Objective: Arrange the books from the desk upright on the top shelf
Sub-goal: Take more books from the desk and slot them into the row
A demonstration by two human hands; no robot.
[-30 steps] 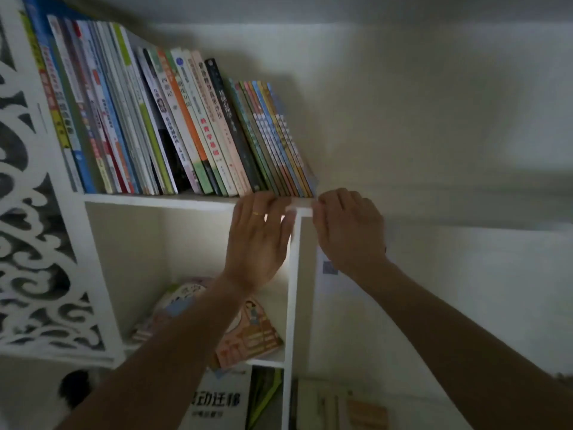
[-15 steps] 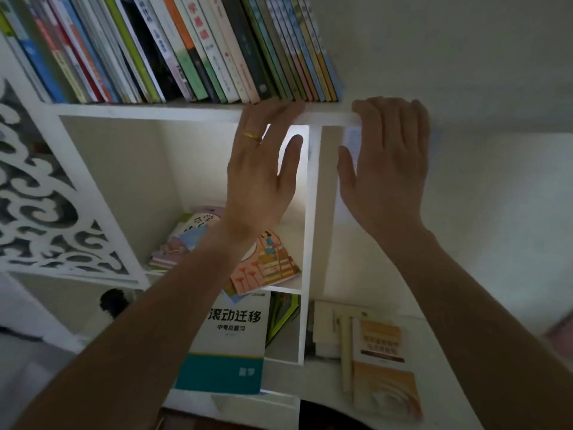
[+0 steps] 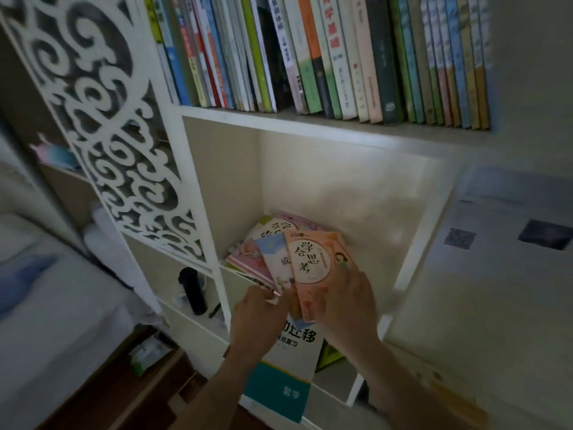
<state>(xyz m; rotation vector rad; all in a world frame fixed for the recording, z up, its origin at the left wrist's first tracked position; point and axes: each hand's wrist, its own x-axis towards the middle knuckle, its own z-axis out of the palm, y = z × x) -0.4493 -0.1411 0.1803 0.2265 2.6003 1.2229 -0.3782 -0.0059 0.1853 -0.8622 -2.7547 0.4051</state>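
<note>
Both hands have dropped from the edge of the top shelf (image 3: 310,127) down to the cubby (image 3: 341,193) beneath it, and the view has swung lower and leftward with them.

From the head camera, the top shelf carries a packed row of books (image 3: 325,54) standing upright, spines out, from the fretwork side panel (image 3: 102,119) at 10 o'clock to the shelf's right end at 2 o'clock. The cubby below holds a loose stack of thin picture books (image 3: 266,240) lying flat and fanned out. The left hand (image 3: 259,321), at 6 o'clock, has its fingers curled on the near edge of that stack, pinching the lower books. The right hand (image 3: 350,305), just beside it, grips the pink book (image 3: 313,265) on top, thumb on the cover, its near corner lifted off the pile. Under the hands a white and teal workbook (image 3: 285,383) sticks out of the compartment below. At 8 o'clock, a lower compartment holds a black bottle (image 3: 192,290) standing upright. Farther left lies a bed (image 3: 46,321) with pale bedding. At 4 o'clock, blurred books (image 3: 446,395) lie flat on the white bench (image 3: 496,305) beside the shelving.
</note>
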